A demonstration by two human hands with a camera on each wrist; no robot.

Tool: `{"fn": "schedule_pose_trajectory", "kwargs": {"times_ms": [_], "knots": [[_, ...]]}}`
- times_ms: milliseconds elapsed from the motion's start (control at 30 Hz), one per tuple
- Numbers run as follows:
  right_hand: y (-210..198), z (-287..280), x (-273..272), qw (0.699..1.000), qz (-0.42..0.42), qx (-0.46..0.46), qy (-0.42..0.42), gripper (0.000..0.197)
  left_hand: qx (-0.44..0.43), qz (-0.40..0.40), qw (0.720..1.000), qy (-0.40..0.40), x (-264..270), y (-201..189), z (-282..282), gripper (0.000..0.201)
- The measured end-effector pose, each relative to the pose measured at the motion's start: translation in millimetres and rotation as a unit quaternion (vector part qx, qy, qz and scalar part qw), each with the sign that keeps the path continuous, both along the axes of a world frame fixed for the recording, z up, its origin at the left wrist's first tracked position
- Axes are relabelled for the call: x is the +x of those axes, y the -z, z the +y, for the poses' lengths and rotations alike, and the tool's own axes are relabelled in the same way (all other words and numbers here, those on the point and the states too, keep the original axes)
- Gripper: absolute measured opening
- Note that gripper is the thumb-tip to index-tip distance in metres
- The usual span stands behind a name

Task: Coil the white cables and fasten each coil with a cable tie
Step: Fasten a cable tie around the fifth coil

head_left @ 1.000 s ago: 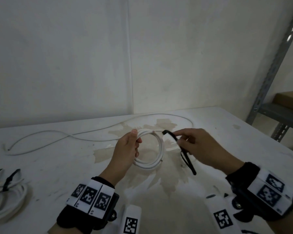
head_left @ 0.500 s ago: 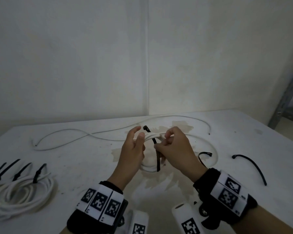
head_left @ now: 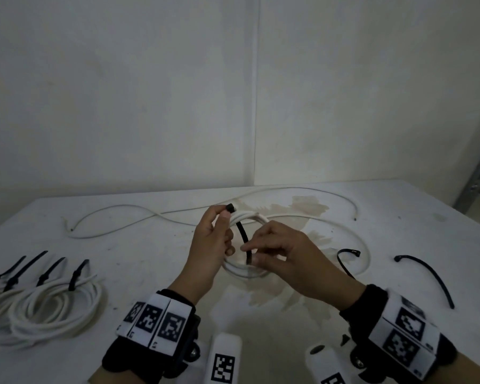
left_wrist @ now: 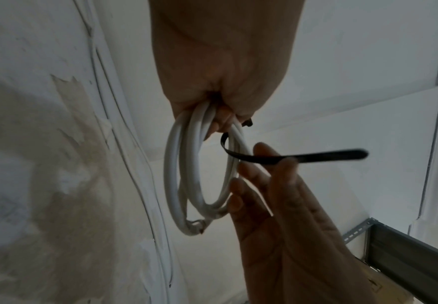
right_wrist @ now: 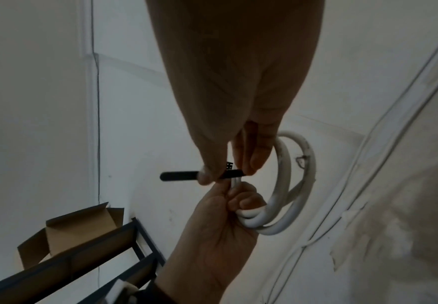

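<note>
At the centre of the stained white worktop (head_left: 399, 217), held up just above it, is a small white cable coil (head_left: 254, 217) of a few loops. The left hand (head_left: 211, 245) grips the coil at its 11 o'clock side, fingers curled round the bunched strands, while thumb and forefinger pinch the square head of a black cable tie (head_left: 243, 234) at the top of the coil. The strap of that tie runs down across the coil's opening toward 6 o'clock, where the right hand (head_left: 285, 259) pinches its tail between thumb and fingertips; in the right wrist view the free tip sticks out past the thumb. The tie's tail is not threaded through its head.

At 9 o'clock on the worktop lie finished coils (head_left: 53, 306), each bound with a black tie whose tail stands up. At 3 o'clock lie two spare cable ties (head_left: 427, 275), curved and apart from each other. A loose white cable (head_left: 122, 209) snakes along the far edge from 10 o'clock to 2 o'clock. In the right wrist view, an open cardboard box (right_wrist: 74, 228) sits on a dark metal shelf (right_wrist: 56, 265); what is inside it cannot be seen.
</note>
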State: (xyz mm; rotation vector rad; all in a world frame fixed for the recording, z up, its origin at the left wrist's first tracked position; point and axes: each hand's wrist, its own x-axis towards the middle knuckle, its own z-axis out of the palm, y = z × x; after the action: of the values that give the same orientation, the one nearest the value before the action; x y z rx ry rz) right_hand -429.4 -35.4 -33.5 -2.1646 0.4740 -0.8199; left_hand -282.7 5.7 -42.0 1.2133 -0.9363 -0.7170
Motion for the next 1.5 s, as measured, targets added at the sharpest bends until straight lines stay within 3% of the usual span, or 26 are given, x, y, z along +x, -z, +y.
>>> {"fn": "schedule_pose_trajectory", "kwargs": {"times_ms": [133, 267, 467, 900, 1300, 1500], "knots": [[-0.3, 3.1, 7.6, 0.997, -0.067, 0.024, 0.020, 0.008, 0.003, -0.005, 1.000, 0.008, -0.2, 5.5, 3.2, 0.018], [-1.6, -0.4, 12.5, 0.986, -0.093, 0.112, 0.075, 0.018, 0.006, -0.029, 1.000, 0.010, -4.1, 6.9, 4.2, 0.025], [-3.5, -1.0, 14.7, 0.983, -0.054, 0.119, 0.126, 0.027, 0.010, -0.030, 0.999, 0.008, -10.5, 4.9, 4.1, 0.023], [-8.0, -2.8, 14.9, 0.979, -0.039, 0.133, 0.147, 0.021, 0.015, -0.004, 1.000, 0.011, -15.8, 3.5, 5.1, 0.020], [-4.7, -1.4, 21.5, 0.975, -0.076, 0.097, 0.182, 0.022, -0.001, -0.040, 0.999, -0.006, -17.1, -6.1, 8.6, 0.019], [-15.3, 0.5, 23.1, 0.976, -0.097, 0.102, 0.167, 0.028, -0.010, 0.017, 1.000, -0.007, -16.2, -11.2, 8.4, 0.021]]}}
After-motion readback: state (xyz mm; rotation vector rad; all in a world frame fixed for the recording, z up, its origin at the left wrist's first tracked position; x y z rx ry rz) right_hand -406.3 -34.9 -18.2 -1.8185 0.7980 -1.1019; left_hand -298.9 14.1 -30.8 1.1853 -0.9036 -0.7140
